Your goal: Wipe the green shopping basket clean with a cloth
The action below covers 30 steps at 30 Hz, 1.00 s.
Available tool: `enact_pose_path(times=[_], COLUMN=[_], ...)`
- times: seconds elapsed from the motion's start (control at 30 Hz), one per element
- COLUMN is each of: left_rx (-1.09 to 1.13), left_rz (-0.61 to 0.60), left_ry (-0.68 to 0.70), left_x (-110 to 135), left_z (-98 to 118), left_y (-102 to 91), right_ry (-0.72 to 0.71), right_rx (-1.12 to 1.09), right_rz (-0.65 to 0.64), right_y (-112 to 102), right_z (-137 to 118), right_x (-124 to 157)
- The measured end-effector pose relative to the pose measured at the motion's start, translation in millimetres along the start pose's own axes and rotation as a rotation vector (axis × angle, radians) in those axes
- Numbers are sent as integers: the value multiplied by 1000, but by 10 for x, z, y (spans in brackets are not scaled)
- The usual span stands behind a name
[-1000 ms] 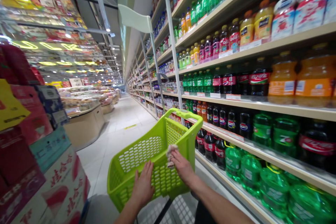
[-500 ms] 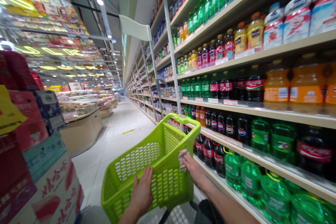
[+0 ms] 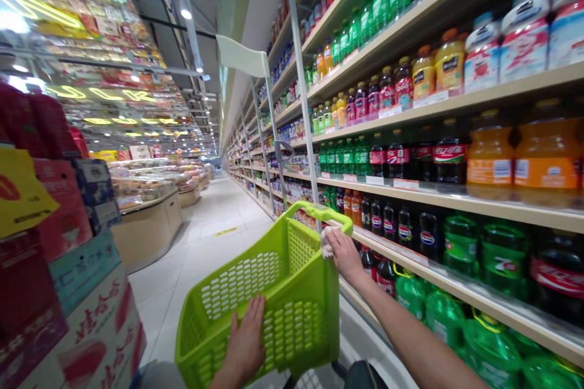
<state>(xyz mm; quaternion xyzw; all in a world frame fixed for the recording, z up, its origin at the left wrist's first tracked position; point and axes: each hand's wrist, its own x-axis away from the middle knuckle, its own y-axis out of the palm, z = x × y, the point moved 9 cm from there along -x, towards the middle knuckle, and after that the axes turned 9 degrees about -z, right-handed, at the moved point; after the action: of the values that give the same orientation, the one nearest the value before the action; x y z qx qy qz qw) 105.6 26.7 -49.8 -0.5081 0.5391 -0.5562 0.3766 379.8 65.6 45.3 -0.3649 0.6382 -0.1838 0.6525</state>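
Observation:
A lime-green plastic shopping cart [image 3: 301,292] with perforated basket walls stands in front of me, its handle end at the upper right. My left hand [image 3: 247,340] lies on the near side rim of the basket, fingers stretched out and holding nothing. At the upper corner below the handle, my right hand [image 3: 344,253] presses a crumpled whitish cloth [image 3: 326,243] against the cart's outer side. Part of the cloth is hidden under the fingers.
Long shelves [image 3: 438,191] of drink bottles run close along the right side. Stacked drink cartons [image 3: 91,316] stand at the left. A rounded display counter [image 3: 148,228] sits beyond them, and the tiled aisle [image 3: 219,206] stretches ahead.
My right hand and the cloth have moved up and a little right along the cart's side, closer to the handle. My left hand stays on the rim. The view has shifted slightly.

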Motion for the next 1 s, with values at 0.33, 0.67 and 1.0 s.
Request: enact_pose_path(times=[0.33, 0.67, 1.0], left_rx=[30, 45, 120], left_rz=[-20, 28, 71], left_ry=[0, -161, -126], left_x=[50, 69, 195], left_z=[65, -978, -1235], left_y=[-83, 224, 436], right_ry=[-96, -5, -45], right_rx=[-114, -89, -254], right_rz=[-91, -23, -62], right_y=[266, 25, 406], right_z=[-215, 365, 125], right_x=[-24, -102, -175])
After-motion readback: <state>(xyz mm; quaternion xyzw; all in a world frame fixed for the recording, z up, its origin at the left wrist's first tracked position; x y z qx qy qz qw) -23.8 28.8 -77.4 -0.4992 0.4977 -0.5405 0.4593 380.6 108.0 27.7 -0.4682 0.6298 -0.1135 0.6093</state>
